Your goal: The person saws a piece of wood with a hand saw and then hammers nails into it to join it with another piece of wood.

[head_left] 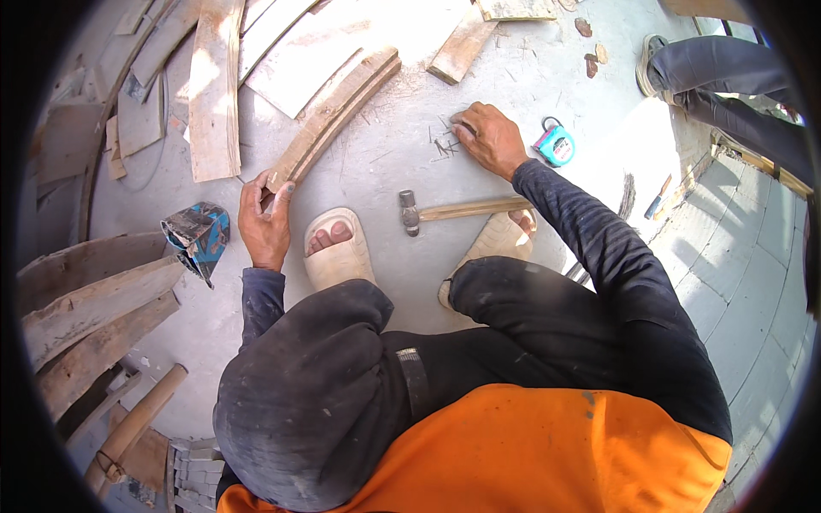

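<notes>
My left hand point(266, 224) is closed round the near end of two narrow wooden strips point(335, 118), laid together lengthwise on the grey floor. My right hand point(492, 139) is low over the floor, its fingertips pinched together beside a small scatter of nails point(445, 147). Whatever is between those fingers is too small to make out. Between my sandalled feet lies a hammer point(469, 208), its metal head to the left and its wooden handle reaching under my right forearm. A turquoise tape measure point(556, 146) rests just right of my right hand.
Boards point(215, 94) lie at the upper left, and more planks point(111, 291) are stacked at the left. A torn blue package point(198, 238) stands near my left wrist. A short wood block point(463, 46) lies ahead. Another person's legs point(727, 73) show at the upper right.
</notes>
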The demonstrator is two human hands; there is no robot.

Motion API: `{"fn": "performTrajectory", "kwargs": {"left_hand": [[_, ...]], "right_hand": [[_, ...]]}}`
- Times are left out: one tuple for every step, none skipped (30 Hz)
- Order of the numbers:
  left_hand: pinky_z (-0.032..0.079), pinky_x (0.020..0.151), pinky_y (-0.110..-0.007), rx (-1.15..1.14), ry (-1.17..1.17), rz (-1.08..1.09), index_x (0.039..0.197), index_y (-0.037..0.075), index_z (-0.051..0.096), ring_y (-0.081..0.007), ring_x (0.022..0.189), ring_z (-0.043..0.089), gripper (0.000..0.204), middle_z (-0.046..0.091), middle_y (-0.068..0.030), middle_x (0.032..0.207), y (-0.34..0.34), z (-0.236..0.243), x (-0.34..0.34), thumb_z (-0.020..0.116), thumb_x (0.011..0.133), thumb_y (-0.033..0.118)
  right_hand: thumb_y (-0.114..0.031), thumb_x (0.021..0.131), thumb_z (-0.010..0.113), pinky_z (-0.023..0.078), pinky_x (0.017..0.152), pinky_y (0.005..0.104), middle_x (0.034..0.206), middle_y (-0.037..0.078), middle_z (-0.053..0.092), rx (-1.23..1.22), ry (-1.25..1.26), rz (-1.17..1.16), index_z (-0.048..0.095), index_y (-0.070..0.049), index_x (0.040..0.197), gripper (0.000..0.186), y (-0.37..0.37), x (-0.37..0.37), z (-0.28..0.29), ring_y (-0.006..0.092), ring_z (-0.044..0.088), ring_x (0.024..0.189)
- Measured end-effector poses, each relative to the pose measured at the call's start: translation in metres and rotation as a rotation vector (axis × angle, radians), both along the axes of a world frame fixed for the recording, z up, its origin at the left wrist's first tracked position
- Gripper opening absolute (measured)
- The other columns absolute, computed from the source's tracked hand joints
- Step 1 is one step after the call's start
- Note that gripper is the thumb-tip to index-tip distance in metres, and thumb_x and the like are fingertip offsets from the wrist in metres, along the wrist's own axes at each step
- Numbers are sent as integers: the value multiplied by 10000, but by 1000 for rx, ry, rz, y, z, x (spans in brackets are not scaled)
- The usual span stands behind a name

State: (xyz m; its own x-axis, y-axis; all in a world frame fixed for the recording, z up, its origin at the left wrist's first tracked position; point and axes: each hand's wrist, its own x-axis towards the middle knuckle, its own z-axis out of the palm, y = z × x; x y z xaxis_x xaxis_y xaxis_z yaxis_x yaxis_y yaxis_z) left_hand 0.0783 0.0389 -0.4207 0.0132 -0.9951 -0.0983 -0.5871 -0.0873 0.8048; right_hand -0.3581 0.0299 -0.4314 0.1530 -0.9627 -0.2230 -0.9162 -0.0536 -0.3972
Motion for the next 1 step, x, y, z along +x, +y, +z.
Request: {"fn": "performTrajectory", "kwargs": {"left_hand": [[572, 953, -326, 2, 0, 3, 1328, -11, 683, -195, 1073, 698, 390, 680, -108, 1163, 1, 0, 1, 805, 998, 158]], "right_hand": [[-244, 995, 724, 569, 952, 445, 1105, 116, 692, -64, -46, 32, 755, -98, 1188, 244, 5, 1, -1, 313, 672, 1106]]}}
